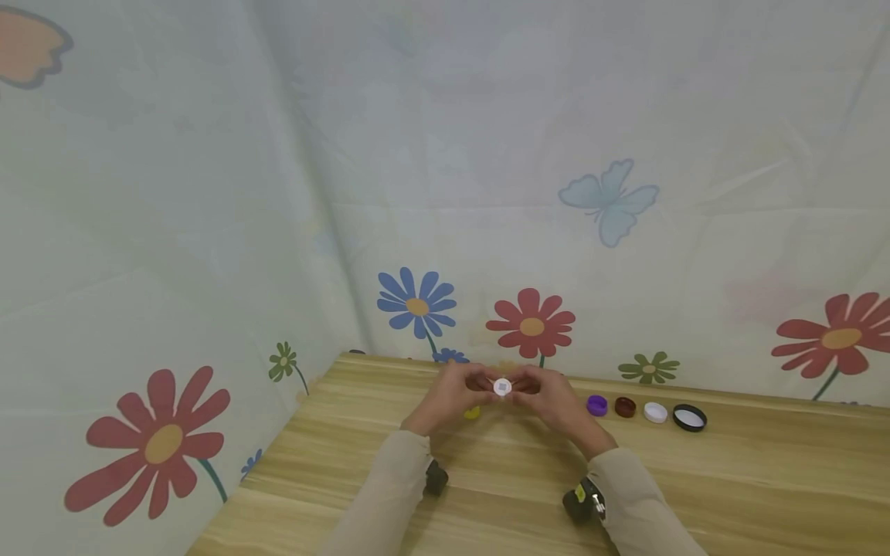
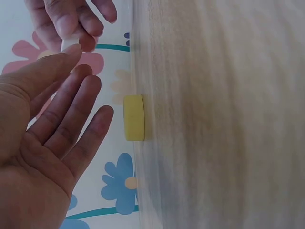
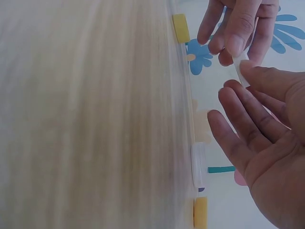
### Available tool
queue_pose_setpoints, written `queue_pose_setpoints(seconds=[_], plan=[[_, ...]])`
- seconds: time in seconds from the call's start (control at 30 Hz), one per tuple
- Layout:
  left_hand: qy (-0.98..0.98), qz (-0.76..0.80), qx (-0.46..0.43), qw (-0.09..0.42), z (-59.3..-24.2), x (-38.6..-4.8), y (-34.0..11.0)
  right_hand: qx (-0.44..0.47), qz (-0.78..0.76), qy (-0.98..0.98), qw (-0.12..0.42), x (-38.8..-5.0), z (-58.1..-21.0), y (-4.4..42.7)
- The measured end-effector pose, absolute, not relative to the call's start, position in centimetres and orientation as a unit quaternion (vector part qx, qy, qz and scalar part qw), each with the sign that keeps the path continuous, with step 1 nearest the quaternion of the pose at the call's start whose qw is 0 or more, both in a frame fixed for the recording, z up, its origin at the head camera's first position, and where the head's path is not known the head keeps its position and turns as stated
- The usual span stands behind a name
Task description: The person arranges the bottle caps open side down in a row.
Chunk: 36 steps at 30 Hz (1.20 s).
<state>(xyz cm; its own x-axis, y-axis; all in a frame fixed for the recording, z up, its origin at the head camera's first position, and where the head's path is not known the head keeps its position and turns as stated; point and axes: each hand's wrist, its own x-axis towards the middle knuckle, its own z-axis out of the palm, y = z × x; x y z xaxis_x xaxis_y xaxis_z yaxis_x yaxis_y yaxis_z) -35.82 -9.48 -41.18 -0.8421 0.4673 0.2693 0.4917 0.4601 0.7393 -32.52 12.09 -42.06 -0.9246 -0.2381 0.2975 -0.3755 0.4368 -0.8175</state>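
A small white round lid (image 1: pixel 502 387) with a greyish square patch in its middle is held up above the table, facing the head camera. My left hand (image 1: pixel 453 392) pinches its left edge between thumb and fingers. On the opposite edge, my right hand (image 1: pixel 549 392) pinches it the same way. Both wrist views show the lid edge-on as a thin white piece, and the other fingers of each hand spread apart. A yellow lid (image 2: pixel 134 118) lies on the table below the left hand, partly hidden by it in the head view.
To the right stands a row of lids: purple (image 1: pixel 596 405), dark brown (image 1: pixel 625 407), white (image 1: pixel 655 412) and black-rimmed (image 1: pixel 690 418). The right wrist view shows a clear ribbed lid (image 3: pixel 198 164) and an orange-yellow one (image 3: pixel 200 213). A flower-printed curtain (image 1: pixel 473 193) hangs behind the wooden table (image 1: pixel 501 494).
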Motion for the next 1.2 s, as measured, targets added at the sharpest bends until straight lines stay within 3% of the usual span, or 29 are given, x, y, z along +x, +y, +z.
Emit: queue_pose_setpoints(seconds=[1.2], plan=[[-0.858, -0.429, -0.283, -0.006, -41.83, -36.09, -9.31, 0.174, 0.47, -0.863, 0.063, -32.92, -42.58, 11.48]])
